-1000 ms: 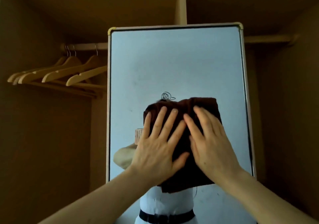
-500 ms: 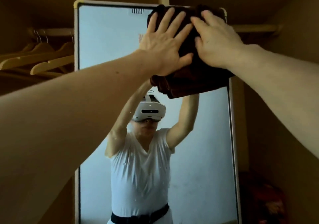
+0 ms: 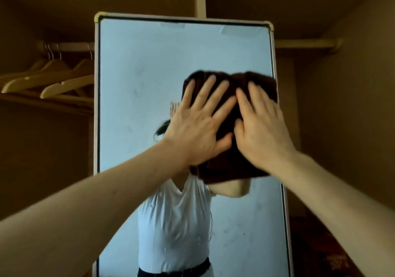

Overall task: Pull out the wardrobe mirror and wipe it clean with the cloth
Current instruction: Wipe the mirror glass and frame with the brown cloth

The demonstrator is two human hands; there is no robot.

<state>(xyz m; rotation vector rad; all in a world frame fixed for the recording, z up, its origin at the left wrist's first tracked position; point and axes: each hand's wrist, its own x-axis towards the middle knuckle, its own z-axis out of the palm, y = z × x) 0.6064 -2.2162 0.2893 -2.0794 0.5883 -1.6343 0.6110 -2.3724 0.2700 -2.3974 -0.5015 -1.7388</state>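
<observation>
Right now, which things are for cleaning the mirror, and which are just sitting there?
For the job: the mirror, the brown cloth, and the left hand and right hand, both pressing the cloth flat against the mirror.

Just sitting there: the wooden hangers and the rail they hang on.

Both arms stretched forward and up, left hand (image 3: 199,125) flat with fingers spread, right hand (image 3: 261,127) flat beside it, thumbs nearly touching
</observation>
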